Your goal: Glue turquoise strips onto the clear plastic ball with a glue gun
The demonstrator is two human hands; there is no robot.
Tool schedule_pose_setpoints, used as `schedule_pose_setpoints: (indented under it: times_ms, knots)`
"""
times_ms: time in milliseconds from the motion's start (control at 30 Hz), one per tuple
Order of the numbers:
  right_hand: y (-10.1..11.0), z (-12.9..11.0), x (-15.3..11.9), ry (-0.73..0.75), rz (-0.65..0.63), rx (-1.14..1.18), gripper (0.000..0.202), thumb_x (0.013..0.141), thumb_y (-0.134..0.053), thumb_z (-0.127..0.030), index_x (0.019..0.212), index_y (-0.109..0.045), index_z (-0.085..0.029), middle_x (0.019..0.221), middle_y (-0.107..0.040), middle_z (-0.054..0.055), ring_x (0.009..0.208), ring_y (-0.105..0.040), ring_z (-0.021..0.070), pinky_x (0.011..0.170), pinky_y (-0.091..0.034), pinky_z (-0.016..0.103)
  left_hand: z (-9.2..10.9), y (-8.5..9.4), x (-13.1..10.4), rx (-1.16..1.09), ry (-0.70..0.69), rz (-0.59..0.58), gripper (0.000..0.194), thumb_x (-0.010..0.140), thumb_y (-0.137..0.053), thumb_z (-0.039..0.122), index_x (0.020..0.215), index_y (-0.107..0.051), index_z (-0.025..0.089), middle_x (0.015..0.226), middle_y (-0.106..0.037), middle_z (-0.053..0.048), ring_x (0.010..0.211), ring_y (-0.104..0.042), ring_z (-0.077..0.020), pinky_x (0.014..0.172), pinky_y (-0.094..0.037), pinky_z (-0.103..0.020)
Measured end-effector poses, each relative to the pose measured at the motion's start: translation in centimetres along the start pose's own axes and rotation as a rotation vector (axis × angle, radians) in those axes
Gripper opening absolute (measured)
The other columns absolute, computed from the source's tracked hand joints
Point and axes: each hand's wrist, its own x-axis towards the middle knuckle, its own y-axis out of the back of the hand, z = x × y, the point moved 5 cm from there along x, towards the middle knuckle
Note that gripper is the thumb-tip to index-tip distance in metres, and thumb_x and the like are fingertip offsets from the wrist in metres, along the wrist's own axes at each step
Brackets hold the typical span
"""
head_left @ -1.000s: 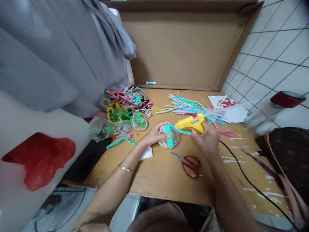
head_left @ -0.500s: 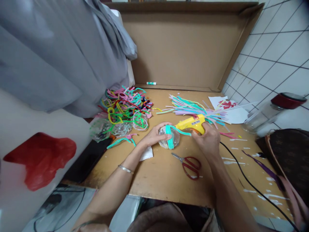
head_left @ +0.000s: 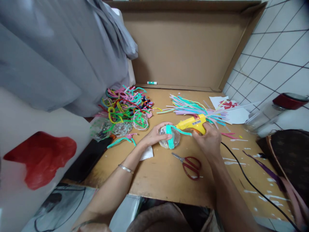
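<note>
My left hand (head_left: 158,134) is closed around a clear round plastic ball (head_left: 176,139), its thumb on the front. A turquoise pipe cleaner (head_left: 170,141) runs in a band over the ball, and its loose end stretches right toward my other hand. In my right hand (head_left: 209,140) is a yellow glue gun (head_left: 192,123), its nozzle at the upper right side of the ball by the band. Whether the nozzle touches is too small to tell. Red-handled scissors (head_left: 190,165) lie just below on the table.
Tangled pipe cleaners (head_left: 125,104) and clear balls are heaped at left, with straight pipe cleaners (head_left: 188,106) behind my hands. A black cord (head_left: 243,174) crosses the right side. A bottle (head_left: 262,117), a brown bag (head_left: 289,158) and a cardboard wall (head_left: 183,51) border the table (head_left: 159,185).
</note>
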Motion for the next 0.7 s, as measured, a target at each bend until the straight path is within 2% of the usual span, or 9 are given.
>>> schedule_pose_setpoints:
  times_ms: [467,700]
  knots:
    - [0.12,-0.01,0.01,-0.007,0.013,-0.017,0.014,0.069,-0.050,-0.036,0.068,-0.052,-0.022,0.067,-0.059,0.004,0.066,-0.049,0.0202,0.057,-0.033,0.029,-0.12,-0.01,0.07,-0.001,-0.002,-0.008,0.069,0.065,-0.076,0.046,0.122,-0.057,0.014,0.112,-0.063,-0.008,0.095,-0.058,-0.0200,0.085,-0.047,-0.027]
    - [0.08,0.02,0.08,-0.012,0.007,-0.001,0.014,0.069,-0.050,-0.036,0.070,-0.053,-0.022,0.066,-0.058,0.003,0.065,-0.048,0.0201,0.058,-0.034,0.030,0.09,-0.12,0.04,-0.014,0.019,-0.003,0.072,0.063,-0.077,0.049,0.122,-0.057,0.013,0.102,-0.065,-0.006,0.086,-0.058,-0.0178,0.081,-0.048,-0.027]
